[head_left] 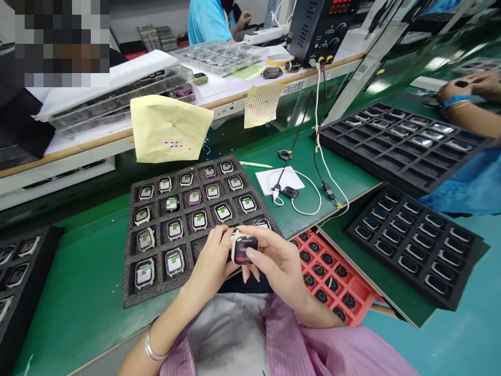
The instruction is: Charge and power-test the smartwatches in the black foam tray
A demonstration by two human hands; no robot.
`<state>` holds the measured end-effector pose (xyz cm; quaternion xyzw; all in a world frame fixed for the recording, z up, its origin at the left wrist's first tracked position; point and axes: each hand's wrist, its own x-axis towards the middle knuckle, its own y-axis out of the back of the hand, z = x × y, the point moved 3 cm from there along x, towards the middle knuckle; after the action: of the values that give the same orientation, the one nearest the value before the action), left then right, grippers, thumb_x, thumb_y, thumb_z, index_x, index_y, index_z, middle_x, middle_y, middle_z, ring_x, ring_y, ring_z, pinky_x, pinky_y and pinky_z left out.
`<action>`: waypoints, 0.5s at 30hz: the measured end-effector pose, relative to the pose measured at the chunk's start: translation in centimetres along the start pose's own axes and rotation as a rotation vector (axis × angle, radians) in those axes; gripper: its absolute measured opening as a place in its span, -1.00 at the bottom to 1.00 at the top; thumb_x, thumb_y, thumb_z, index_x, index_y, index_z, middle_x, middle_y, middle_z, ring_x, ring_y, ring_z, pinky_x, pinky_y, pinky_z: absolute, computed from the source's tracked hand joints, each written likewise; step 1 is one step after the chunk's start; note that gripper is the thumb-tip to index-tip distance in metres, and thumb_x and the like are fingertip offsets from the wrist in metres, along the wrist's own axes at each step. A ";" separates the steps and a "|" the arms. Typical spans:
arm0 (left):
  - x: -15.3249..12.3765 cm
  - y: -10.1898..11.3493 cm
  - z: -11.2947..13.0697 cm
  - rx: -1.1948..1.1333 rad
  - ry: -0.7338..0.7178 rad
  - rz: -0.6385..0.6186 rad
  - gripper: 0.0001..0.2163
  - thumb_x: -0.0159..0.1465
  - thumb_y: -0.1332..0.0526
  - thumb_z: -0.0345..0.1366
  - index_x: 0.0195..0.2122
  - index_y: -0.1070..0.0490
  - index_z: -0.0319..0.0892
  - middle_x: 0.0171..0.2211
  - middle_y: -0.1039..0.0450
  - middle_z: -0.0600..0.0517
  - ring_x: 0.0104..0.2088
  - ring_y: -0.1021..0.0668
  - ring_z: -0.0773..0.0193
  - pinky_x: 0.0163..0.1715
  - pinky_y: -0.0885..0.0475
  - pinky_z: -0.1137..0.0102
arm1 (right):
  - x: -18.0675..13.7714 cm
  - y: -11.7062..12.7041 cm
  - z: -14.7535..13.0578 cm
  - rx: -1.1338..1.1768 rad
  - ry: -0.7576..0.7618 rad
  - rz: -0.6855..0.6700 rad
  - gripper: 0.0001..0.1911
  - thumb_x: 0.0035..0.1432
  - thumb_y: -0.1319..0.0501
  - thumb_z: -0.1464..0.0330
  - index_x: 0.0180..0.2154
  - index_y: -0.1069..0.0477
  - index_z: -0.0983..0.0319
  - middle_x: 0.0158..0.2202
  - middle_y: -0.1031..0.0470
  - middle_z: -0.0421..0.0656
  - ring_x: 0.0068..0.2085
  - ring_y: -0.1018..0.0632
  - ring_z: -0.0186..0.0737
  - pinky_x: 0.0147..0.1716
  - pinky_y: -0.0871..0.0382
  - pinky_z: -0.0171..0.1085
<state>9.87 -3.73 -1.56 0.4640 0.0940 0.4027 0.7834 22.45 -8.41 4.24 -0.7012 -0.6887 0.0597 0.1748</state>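
Observation:
A smartwatch case (239, 250) with a pale frame and a dark lit screen is held up between my two hands, over the near edge of the foam tray. My left hand (211, 253) pinches its left side, fingers closed. My right hand (279, 258) wraps its far and right sides, with the thumb pressed on the screen. Behind and left of my hands lies the dark grey foam tray (159, 251), its pockets holding several watch cases with lit white-and-green screens. One pocket near my fingers has no watch visible; my hands hide part of that row.
Black trays of watches stand at the left (43, 261), far right (395, 162) and lower right (418, 250). A red tray (354, 284) sits low beside my right arm. Charging cables (319, 136) hang from a power supply (319, 31). Co-workers sit across and at right.

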 end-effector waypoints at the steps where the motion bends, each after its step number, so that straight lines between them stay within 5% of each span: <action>1: 0.0 0.0 0.0 -0.011 0.000 0.012 -0.87 0.27 -0.16 -0.35 -0.16 -0.37 -0.15 -0.12 -0.32 -0.07 -0.07 -0.38 0.06 -0.07 -0.42 0.12 | 0.0 -0.1 0.0 0.012 -0.005 -0.001 -0.71 0.21 -0.28 0.31 -0.02 -0.46 0.16 -0.40 -0.52 -0.18 -0.61 -0.47 -0.34 -0.67 -0.39 -0.34; 7: -0.4 0.4 0.2 -0.101 0.064 0.070 -0.67 0.24 -0.13 -0.43 0.05 -0.24 -0.16 -0.01 -0.31 -0.14 0.02 -0.38 0.03 0.02 -0.40 0.07 | -0.3 -0.8 -0.9 0.060 0.013 -0.027 -0.80 0.21 -0.28 0.38 -0.10 -0.49 0.12 -0.30 -0.57 -0.14 -0.61 -0.48 -0.38 -0.66 -0.43 -0.38; 12: -0.6 0.4 0.1 -0.139 0.107 0.115 -0.61 0.24 -0.14 -0.44 0.11 -0.22 -0.12 0.04 -0.32 -0.16 0.07 -0.41 0.02 0.06 -0.41 0.11 | -2.9 -2.9 -3.9 0.166 0.019 -0.156 -0.39 0.08 -0.41 0.25 0.15 -0.32 0.00 -0.18 -0.56 -0.05 -0.42 -0.62 -0.09 -0.46 -0.58 -0.18; 15: -0.5 0.2 0.0 -0.093 0.103 0.110 -0.60 0.22 -0.15 -0.43 0.10 -0.24 -0.16 0.02 -0.33 -0.15 0.04 -0.42 0.02 0.07 -0.40 0.12 | -4.8 -3.2 -5.1 -0.022 0.083 -0.193 -0.32 0.10 -0.37 0.24 0.22 -0.20 -0.09 -0.24 -0.58 -0.04 -0.32 -0.63 0.09 -0.44 -0.59 -0.09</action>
<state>9.48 -4.06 -1.51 0.4101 0.0897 0.4723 0.7750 20.84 -13.96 9.34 -0.6352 -0.7458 0.0061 0.2005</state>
